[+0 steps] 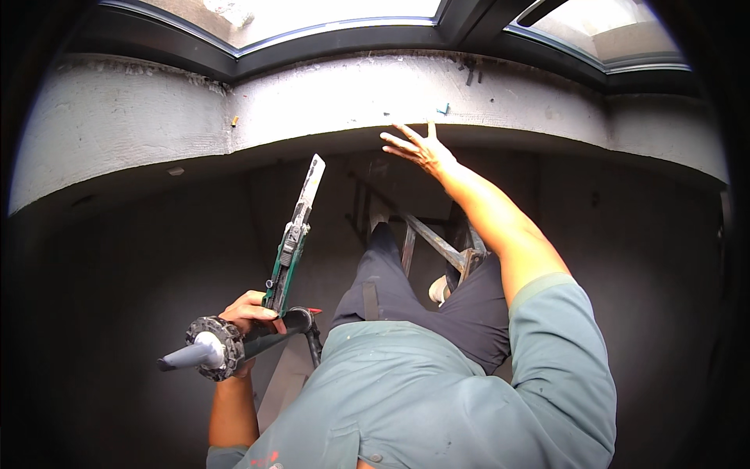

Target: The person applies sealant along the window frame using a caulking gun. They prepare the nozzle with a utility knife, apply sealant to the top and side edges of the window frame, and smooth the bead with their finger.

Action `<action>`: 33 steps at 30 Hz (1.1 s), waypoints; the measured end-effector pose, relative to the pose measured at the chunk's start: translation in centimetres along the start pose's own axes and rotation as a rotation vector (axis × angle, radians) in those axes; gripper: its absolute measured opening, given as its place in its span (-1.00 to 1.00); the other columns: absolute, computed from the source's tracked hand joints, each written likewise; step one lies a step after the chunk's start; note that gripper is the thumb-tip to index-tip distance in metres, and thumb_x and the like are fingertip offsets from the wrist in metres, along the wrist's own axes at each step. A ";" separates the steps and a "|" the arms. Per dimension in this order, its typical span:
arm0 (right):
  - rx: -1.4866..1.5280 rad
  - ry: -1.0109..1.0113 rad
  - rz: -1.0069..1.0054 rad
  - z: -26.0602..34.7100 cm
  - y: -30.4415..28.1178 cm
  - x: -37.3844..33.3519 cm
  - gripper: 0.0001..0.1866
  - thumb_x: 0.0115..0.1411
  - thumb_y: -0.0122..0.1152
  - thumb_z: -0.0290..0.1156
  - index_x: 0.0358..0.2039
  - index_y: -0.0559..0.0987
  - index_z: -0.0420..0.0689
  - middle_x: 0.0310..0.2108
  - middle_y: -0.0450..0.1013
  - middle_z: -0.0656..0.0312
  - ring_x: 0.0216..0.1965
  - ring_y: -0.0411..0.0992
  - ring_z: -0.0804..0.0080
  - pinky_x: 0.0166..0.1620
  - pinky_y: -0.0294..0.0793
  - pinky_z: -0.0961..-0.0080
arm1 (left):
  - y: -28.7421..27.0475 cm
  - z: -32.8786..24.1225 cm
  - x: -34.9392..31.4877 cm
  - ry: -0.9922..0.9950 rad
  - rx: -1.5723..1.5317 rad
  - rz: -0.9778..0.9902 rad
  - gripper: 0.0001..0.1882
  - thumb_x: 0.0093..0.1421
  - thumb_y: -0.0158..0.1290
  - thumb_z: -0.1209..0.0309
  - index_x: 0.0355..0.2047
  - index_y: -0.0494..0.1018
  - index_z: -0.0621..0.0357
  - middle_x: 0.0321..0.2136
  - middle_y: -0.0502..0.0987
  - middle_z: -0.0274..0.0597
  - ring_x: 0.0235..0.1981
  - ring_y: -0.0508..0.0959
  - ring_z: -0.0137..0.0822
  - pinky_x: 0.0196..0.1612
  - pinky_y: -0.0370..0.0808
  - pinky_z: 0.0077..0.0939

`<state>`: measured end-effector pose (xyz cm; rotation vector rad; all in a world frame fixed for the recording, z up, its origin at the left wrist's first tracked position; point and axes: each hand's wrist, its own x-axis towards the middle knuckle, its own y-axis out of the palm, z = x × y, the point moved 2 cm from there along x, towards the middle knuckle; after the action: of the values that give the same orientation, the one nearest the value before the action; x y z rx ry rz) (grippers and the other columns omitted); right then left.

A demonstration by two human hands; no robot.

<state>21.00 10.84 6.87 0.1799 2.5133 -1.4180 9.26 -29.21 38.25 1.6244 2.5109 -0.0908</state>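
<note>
My left hand (245,308) is closed at the lower left, holding two tools together. One is a snap-off utility knife (286,262) with a green and black handle, its long whitish-smeared blade pointing up and away. The other is a dark caulking gun (267,344) lying across the hand, with a grey-tipped nozzle (191,356) and a dirty dark collar pointing left. My right hand (427,150) reaches forward with fingers spread and nothing in them. Its fingertips are at the front edge of the pale window sill (328,98); whether they touch it I cannot tell.
A dark window frame (344,45) runs along the far side of the sill. Small dark scraps (472,72), a blue-green bit (444,109) and an orange bit (234,122) lie on the sill. Below, a worn metal ladder or stand (437,241) is between my legs.
</note>
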 end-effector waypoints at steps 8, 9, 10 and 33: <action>0.059 -0.233 0.039 -0.8 2.2 -1.3 -0.16 0.35 0.05 0.01 0.56 -0.08 0.36 0.59 -0.21 0.34 0.58 -0.38 0.06 0.33 0.06 -0.60 | -0.4 -0.2 0.6 0.089 -0.055 0.038 -0.21 0.17 0.10 -0.31 -0.03 0.52 0.26 -0.19 0.49 0.12 -0.39 0.62 -0.10 -0.21 0.54 -0.23; -0.010 -0.221 0.121 -0.5 2.4 -1.2 -0.23 0.35 0.05 -0.02 0.53 0.06 0.28 0.51 0.00 0.33 0.57 -0.32 0.05 0.35 -0.01 -0.62 | -0.4 -0.2 0.6 0.091 -0.054 0.037 -0.21 0.17 0.10 -0.31 -0.04 0.52 0.26 -0.19 0.49 0.12 -0.39 0.62 -0.10 -0.21 0.54 -0.22; -0.078 -0.238 0.291 -0.3 2.7 -1.3 -0.28 0.35 0.05 -0.06 0.50 0.19 0.20 0.43 0.21 0.32 0.57 -0.25 0.05 0.37 -0.08 -0.64 | -0.4 -0.2 0.6 0.094 -0.053 0.036 -0.22 0.17 0.10 -0.31 -0.04 0.52 0.26 -0.20 0.49 0.12 -0.39 0.62 -0.11 -0.21 0.54 -0.22; 0.961 0.242 -0.112 3.8 -7.0 -9.0 -0.70 0.19 0.27 -0.28 -0.12 0.68 -0.13 -0.09 0.60 0.07 0.18 0.46 0.04 0.48 -0.28 -0.35 | 1.2 -1.4 0.5 0.011 -0.104 0.028 -0.42 0.37 0.03 -0.07 -0.16 0.61 0.31 -0.19 0.55 0.16 -0.38 0.63 -0.18 -0.30 0.53 -0.35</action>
<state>28.67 4.07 13.27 0.3942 1.7830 -2.6662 9.99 -28.08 39.61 1.6234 2.4559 0.0508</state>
